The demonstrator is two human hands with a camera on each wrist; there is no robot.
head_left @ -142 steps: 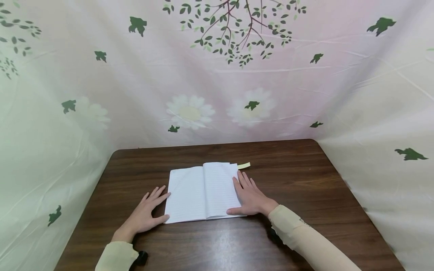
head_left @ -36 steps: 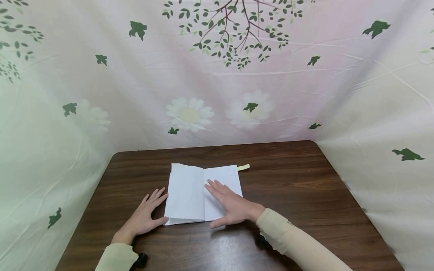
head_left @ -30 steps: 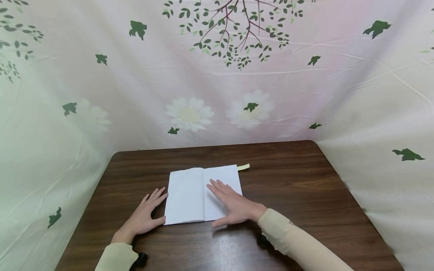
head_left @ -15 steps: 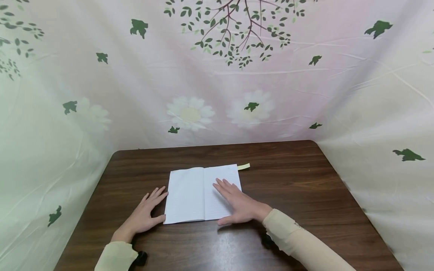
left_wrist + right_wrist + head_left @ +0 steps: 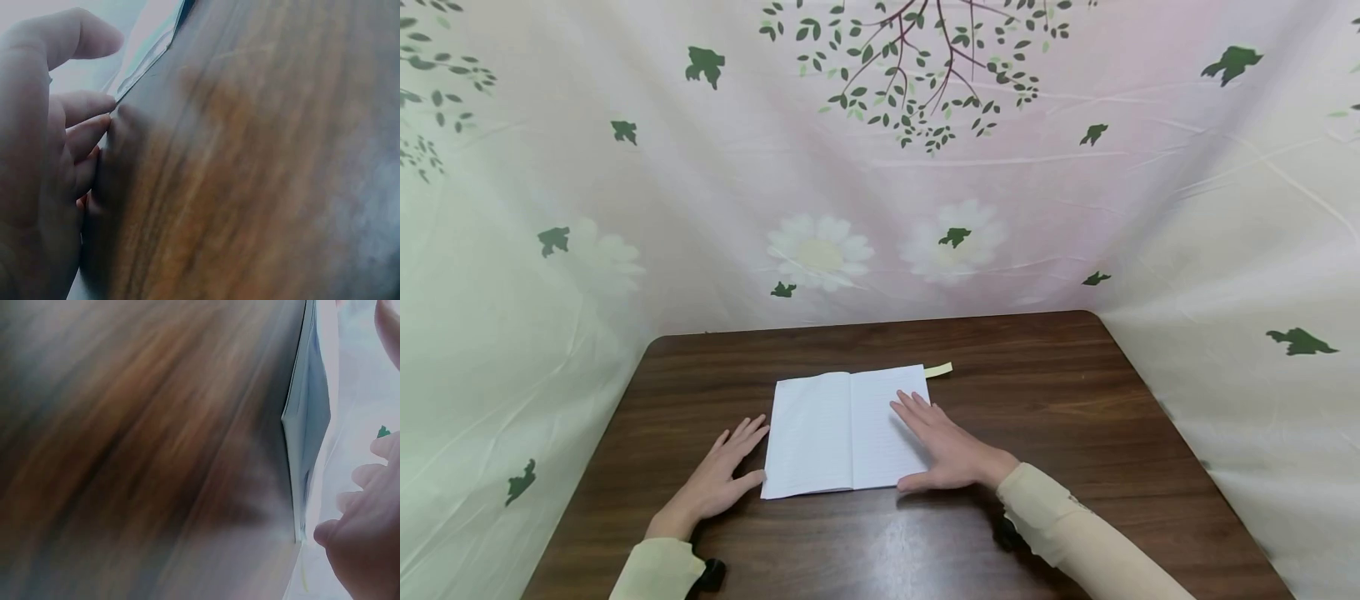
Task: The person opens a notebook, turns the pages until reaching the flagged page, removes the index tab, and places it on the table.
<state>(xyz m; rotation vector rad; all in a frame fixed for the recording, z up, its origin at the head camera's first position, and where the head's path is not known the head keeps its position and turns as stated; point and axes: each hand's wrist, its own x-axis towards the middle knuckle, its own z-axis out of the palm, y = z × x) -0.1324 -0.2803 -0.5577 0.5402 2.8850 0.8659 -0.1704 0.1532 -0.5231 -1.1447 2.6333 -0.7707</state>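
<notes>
An open lined notebook (image 5: 811,433) lies on the dark wooden table, with blank-looking white pages on both sides of its fold. Beside its left edge is my left hand (image 5: 718,479), fingers spread and relaxed, the thumb tip close to the lower left corner. The left wrist view shows that hand (image 5: 31,156) along the notebook's edge (image 5: 147,56), holding nothing. My right hand (image 5: 951,450) reaches over the right page with fingers extended and thumb apart. In the right wrist view its fingers (image 5: 365,478) are above the notebook's slightly lifted pages (image 5: 315,419); whether any fingertip touches paper, I cannot tell.
A pale yellow strip (image 5: 938,369) sticks out from the notebook's upper right corner. The table (image 5: 1037,367) has rounded far corners. Behind and beside it hangs a pale curtain (image 5: 880,183) printed with leaves, flowers and birds. Black wrist bands (image 5: 711,575) show under the sleeves.
A leaf that stood raised on the left side now lies flat. My right hand has slid from near the fold toward the right edge. My left thumb has drawn slightly off the corner.
</notes>
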